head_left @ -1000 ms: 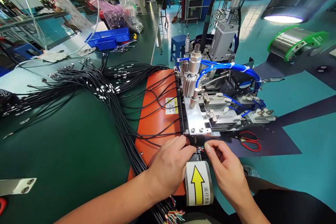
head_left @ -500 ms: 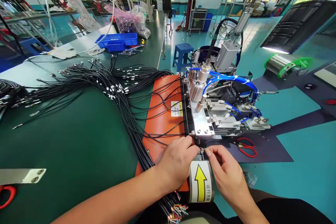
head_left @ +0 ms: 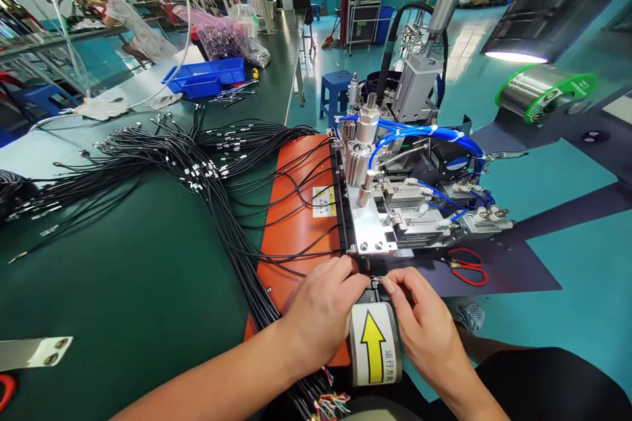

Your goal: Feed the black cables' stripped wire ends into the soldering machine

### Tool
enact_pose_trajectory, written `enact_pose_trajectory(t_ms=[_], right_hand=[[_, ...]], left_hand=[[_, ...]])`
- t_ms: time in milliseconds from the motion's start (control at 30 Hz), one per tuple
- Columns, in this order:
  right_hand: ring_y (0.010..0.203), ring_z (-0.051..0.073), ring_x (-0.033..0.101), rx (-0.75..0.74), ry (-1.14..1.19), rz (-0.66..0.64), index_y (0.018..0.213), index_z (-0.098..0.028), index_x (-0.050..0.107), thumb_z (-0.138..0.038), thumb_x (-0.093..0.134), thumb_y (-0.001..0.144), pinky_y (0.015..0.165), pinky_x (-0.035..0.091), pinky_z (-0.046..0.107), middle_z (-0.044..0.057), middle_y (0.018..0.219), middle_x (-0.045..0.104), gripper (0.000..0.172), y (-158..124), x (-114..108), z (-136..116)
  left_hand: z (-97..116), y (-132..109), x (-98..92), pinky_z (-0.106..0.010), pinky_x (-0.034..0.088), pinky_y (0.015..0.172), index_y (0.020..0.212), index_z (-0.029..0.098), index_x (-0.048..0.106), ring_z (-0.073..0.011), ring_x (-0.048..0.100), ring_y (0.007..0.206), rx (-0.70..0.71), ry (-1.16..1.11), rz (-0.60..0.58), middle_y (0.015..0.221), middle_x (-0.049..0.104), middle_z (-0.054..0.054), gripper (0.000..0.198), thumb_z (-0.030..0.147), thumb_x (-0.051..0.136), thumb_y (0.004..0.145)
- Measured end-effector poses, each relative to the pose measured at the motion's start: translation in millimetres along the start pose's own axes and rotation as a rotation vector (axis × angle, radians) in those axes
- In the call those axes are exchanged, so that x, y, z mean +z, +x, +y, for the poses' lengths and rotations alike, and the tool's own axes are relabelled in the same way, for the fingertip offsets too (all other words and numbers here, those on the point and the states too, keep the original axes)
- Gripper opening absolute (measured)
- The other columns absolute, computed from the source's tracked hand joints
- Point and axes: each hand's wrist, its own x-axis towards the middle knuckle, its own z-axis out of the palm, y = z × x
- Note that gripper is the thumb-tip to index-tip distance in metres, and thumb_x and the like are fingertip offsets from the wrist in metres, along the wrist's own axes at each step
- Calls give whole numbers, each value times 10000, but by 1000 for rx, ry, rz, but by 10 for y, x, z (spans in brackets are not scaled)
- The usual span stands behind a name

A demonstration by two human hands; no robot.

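Thin, multicoloured wires [head_left: 378,279] lie at the black track [head_left: 367,295] just before the metal machine [head_left: 368,223], the right hand's [head_left: 425,321] fingers pinched on them; the left hand's [head_left: 326,306] fingers are partly hidden, their grip unclear; black cables [head_left: 239,266] cross the orange plate [head_left: 291,233]; a yellow-arrow label [head_left: 374,342] reads 运行方向.

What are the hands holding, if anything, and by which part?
Right hand: thin coloured wires, pinched at the right end of their visible stretch. Left hand: close by, but its grip is hidden; can't tell.
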Motion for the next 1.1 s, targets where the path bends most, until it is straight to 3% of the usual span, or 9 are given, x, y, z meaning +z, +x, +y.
enact_pose_trajectory(t_ms=[100, 300, 667, 833, 1100], right_hand=[[802, 167, 539, 57, 39, -16, 888, -220, 598, -491, 471, 1000, 741, 423, 286, 12, 863, 599, 319, 6, -6, 24], [720, 148, 501, 312, 319, -115, 993, -224, 594, -613, 515, 947, 625, 406, 256, -12, 805, 583, 399, 63, -15, 28], [711, 154, 522, 301, 268, -59, 928, -210, 609, -633, 510, 934, 636, 417, 253, -6, 780, 586, 435, 45, 66, -21], [697, 160, 527, 257, 211, -43, 904, -210, 608, -608, 481, 951, 631, 427, 258, 7, 782, 590, 420, 53, 85, 14], [630, 140, 470, 262, 202, -52, 861, -211, 585, -581, 448, 976, 573, 420, 239, -13, 713, 535, 411, 53, 116, 40]], left_hand=[[4, 1, -1, -347, 510, 723, 995, 175, 678, -216, 564, 834, -4, -6, 1, 945, 607, -65, 146, 149, 551, 928], [22, 6, -25, -358, 522, 774, 1032, 166, 680, -224, 576, 892, 8, -14, -36, 989, 619, -71, 194, 87, 583, 884], [-62, -74, -210, -353, 474, 737, 1025, 170, 672, -207, 548, 815, 82, 59, 33, 876, 642, -57, 212, 120, 472, 974], [-103, -158, -236, -355, 474, 791, 1107, 171, 654, -205, 544, 879, 96, 73, 60, 973, 655, -63, 236, 81, 498, 954], [-37, -222, -250, -432, 469, 855, 1152, 193, 658, -243, 513, 972, 22, 199, -4, 1042, 596, -84, 276, 106, 498, 944]])
